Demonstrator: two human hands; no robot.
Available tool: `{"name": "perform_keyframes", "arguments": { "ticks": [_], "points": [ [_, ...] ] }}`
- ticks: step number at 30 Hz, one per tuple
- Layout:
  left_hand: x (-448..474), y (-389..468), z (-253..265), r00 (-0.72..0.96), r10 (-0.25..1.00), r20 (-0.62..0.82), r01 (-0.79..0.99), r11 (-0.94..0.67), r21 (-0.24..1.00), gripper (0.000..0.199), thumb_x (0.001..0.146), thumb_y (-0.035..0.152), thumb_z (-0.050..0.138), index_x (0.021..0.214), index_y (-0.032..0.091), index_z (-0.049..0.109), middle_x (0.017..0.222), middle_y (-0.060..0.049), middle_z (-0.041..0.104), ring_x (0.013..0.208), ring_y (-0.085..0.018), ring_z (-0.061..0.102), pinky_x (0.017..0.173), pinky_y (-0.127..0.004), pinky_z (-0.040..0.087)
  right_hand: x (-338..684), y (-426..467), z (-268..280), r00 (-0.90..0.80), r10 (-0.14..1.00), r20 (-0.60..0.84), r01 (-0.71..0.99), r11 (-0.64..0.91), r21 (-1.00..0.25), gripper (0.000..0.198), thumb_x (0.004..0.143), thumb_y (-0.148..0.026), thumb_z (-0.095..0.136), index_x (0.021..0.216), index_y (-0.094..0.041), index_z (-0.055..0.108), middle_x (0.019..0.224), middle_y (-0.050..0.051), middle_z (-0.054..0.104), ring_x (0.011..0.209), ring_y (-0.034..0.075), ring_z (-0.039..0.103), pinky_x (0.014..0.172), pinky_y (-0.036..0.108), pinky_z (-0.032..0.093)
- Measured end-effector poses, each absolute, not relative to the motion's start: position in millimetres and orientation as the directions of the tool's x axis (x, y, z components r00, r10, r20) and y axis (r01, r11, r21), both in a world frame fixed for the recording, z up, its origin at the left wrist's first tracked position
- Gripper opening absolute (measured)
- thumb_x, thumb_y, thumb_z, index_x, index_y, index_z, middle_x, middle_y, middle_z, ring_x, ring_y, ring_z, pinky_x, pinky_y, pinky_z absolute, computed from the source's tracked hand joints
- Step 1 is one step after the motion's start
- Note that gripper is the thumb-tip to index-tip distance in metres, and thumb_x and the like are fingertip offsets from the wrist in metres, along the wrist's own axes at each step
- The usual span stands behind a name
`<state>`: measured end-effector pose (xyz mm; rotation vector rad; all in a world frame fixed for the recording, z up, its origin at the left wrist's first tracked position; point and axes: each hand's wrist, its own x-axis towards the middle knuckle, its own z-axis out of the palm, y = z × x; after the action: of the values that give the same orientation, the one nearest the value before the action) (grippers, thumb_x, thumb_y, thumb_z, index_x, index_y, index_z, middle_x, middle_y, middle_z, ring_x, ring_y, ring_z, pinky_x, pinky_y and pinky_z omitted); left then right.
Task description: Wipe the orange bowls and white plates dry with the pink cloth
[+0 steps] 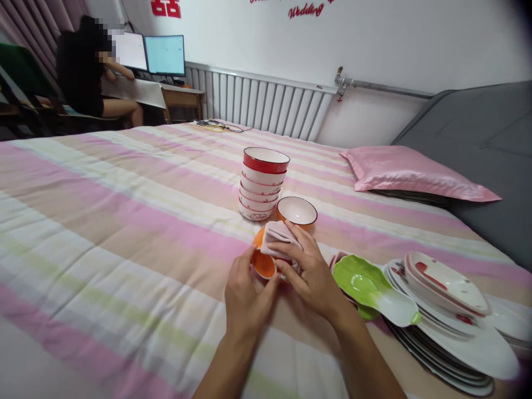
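Observation:
My left hand (pixel 247 280) is closed around the near side of an orange bowl (pixel 264 264), whose round end faces me. With fingers bent, my right hand (pixel 305 266) presses a folded pale pink cloth (pixel 279 235) against the bowl's upper right side; the cloth and fingers hide much of the bowl. Just beyond the cloth stands another orange bowl (pixel 297 210) with a white inside and dark rim. Left of that one rises a stack of several white bowls (pixel 260 195), topped by a red bowl (pixel 266 165).
Right of my forearm lie a green-and-white leaf-shaped dish (pixel 366 282), stacked plates (pixel 477 346) and an oval dish (pixel 449 282). A pink pillow (pixel 415 172) rests by the grey headboard (pixel 474 133). Cables (pixel 220 126) lie at the striped bed's far edge. A person (pixel 83 77) sits by two monitors (pixel 165 55).

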<state>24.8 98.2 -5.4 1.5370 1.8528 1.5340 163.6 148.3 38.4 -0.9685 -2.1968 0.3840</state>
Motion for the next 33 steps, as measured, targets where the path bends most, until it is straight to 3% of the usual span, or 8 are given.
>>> {"name": "perform_keyframes", "arguments": {
  "ticks": [6, 12, 19, 22, 25, 28, 33],
  "points": [
    [23.7, 100.0, -4.7, -0.509, 0.809, 0.293, 0.476, -0.019, 0.879, 0.053, 0.072, 0.039, 0.071, 0.116, 0.016, 0.054, 0.108, -0.012, 0.063, 0.096, -0.026, 0.062, 0.084, -0.043, 0.051, 171.2, 149.7, 41.5, -0.487, 0.781, 0.391, 0.415, 0.601, -0.683, 0.022, 0.088, -0.025, 0.057, 0.105, -0.030, 0.070, 0.152, 0.004, 0.034, 0.140, 0.025, 0.031, 0.110, 0.046, 0.034],
    [20.8, 100.3, 0.8, -0.588, 0.800, 0.118, 0.380, 0.145, 0.914, 0.055, 0.069, 0.044, 0.070, 0.114, 0.016, 0.053, 0.103, -0.012, 0.065, 0.085, -0.025, 0.064, 0.078, -0.041, 0.052, 175.4, 152.4, 42.3, -0.527, 0.789, 0.316, 0.360, 0.544, -0.758, 0.021, 0.087, -0.022, 0.058, 0.101, -0.028, 0.072, 0.154, 0.004, 0.030, 0.142, 0.026, 0.029, 0.111, 0.044, 0.032],
    [20.5, 99.3, 9.4, -0.612, 0.789, 0.058, 0.373, 0.224, 0.900, 0.064, 0.066, 0.053, 0.070, 0.114, 0.016, 0.052, 0.097, -0.011, 0.066, 0.083, -0.025, 0.065, 0.076, -0.040, 0.052, 176.6, 160.1, 36.4, -0.498, 0.826, 0.265, 0.308, 0.454, -0.836, 0.016, 0.083, -0.023, 0.062, 0.095, -0.024, 0.071, 0.144, 0.007, 0.045, 0.139, 0.025, 0.032, 0.111, 0.042, 0.029],
    [18.7, 100.6, 5.7, -0.601, 0.797, 0.065, 0.393, 0.224, 0.892, 0.079, 0.061, 0.054, 0.073, 0.124, 0.013, 0.048, 0.092, -0.009, 0.066, 0.080, -0.025, 0.065, 0.075, -0.040, 0.052, 175.2, 162.7, 32.3, -0.418, 0.865, 0.278, 0.279, 0.413, -0.867, 0.007, 0.081, -0.025, 0.062, 0.088, -0.022, 0.064, 0.130, 0.007, 0.055, 0.126, 0.025, 0.047, 0.104, 0.039, 0.035],
    [17.0, 103.2, -4.3, -0.541, 0.836, 0.095, 0.394, 0.152, 0.907, 0.089, 0.057, 0.043, 0.078, 0.133, 0.013, 0.043, 0.098, -0.010, 0.065, 0.084, -0.025, 0.066, 0.078, -0.040, 0.053, 174.1, 164.0, 27.8, -0.355, 0.903, 0.243, 0.294, 0.355, -0.887, 0.012, 0.083, -0.029, 0.059, 0.092, -0.022, 0.055, 0.106, 0.004, 0.062, 0.097, 0.020, 0.058, 0.087, 0.033, 0.043],
    [15.9, 104.8, -14.4, -0.491, 0.854, 0.173, 0.421, 0.059, 0.905, 0.085, 0.060, 0.033, 0.076, 0.136, 0.012, 0.044, 0.104, -0.011, 0.063, 0.088, -0.024, 0.064, 0.081, -0.039, 0.053, 174.5, 165.3, 23.9, -0.322, 0.923, 0.212, 0.308, 0.314, -0.898, 0.018, 0.086, -0.034, 0.056, 0.098, -0.022, 0.049, 0.091, 0.000, 0.059, 0.079, 0.016, 0.054, 0.074, 0.027, 0.042],
    [16.6, 102.6, -18.8, -0.416, 0.836, 0.359, 0.612, -0.034, 0.790, 0.064, 0.073, 0.030, 0.066, 0.132, 0.011, 0.049, 0.089, -0.008, 0.061, 0.083, -0.026, 0.060, 0.077, -0.042, 0.052, 175.3, 165.8, 23.6, -0.306, 0.932, 0.194, 0.280, 0.283, -0.917, 0.021, 0.086, -0.037, 0.055, 0.097, -0.022, 0.048, 0.092, -0.001, 0.056, 0.076, 0.014, 0.050, 0.066, 0.024, 0.039]
  ]
}}
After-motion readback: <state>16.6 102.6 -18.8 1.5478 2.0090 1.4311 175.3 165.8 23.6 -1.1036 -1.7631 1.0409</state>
